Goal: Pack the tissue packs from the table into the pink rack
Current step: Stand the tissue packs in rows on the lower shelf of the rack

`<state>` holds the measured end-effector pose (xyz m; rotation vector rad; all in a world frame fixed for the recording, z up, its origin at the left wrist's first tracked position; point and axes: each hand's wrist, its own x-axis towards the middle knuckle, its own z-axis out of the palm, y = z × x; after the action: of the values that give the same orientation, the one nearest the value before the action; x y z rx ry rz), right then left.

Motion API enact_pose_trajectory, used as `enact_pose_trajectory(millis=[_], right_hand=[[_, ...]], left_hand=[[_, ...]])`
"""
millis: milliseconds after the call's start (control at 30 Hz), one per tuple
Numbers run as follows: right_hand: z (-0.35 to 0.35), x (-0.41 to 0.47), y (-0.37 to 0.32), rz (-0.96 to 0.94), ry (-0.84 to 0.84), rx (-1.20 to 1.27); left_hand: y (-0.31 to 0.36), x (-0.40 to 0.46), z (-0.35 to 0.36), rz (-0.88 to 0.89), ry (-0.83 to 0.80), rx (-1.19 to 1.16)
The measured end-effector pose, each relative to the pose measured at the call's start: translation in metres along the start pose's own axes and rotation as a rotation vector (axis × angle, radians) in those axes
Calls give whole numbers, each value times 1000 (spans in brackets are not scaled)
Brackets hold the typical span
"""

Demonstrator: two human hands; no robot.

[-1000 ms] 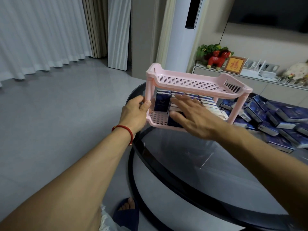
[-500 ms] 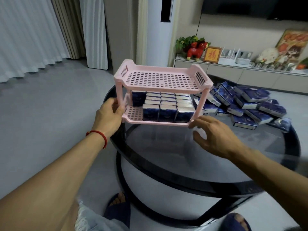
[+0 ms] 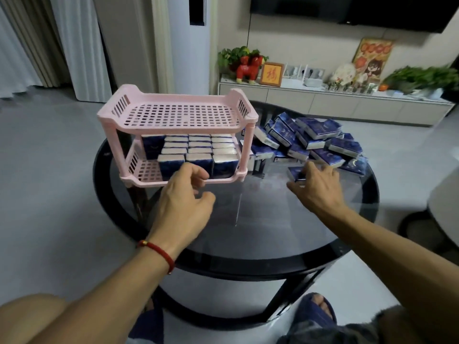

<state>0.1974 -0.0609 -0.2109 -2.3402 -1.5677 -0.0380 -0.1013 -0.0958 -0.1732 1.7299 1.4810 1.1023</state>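
Only the head view here. The rack (image 3: 177, 135) sits at the table's (image 3: 248, 232) left edge, bottom shelf nearly full of packs, top shelf bare. The pile (image 3: 313, 142) of loose packs is just right of it. Left hand (image 3: 185, 194) hangs in front of the lower shelf, fingers loosely curled, gripping nothing. Right hand (image 3: 315, 187) is spread over a stray pack (image 3: 296, 173); can't tell if it's got a grip. My worry is that the rack's so close to the rim that a careless shove could tip it off, and yanking from the pile could send packs sliding across the slick glass.
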Motion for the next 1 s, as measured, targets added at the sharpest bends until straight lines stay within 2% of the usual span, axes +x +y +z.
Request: enact_pose_trajectory(millis=[133,233,367,467,533,700,833,900,1000], right_hand=[[-13,-26,-2,-80,-29,292],[-24,-45,-1,-278,-100,506],[-30,-62,-1,-556,-145,589],[-29,-58,6,-598,-216,545],[-24,-46,19,-506,-220,498],[5,1,57,-94,141,200],[15,30,45,39,273,265],[14,41,38,146,298,339],[15,52,35,272,282,428]], left_hand=[[18,0,36,-10,-153,-83],[27,4,64,-84,-236,-163],[36,10,92,-268,-367,-414],[33,13,105,-346,-348,-552],[29,15,110,-372,-293,-604],[19,17,112,-357,-208,-627],[19,18,110,-343,-148,-566],[19,17,104,-231,-118,-356],[16,11,98,161,-103,198]])
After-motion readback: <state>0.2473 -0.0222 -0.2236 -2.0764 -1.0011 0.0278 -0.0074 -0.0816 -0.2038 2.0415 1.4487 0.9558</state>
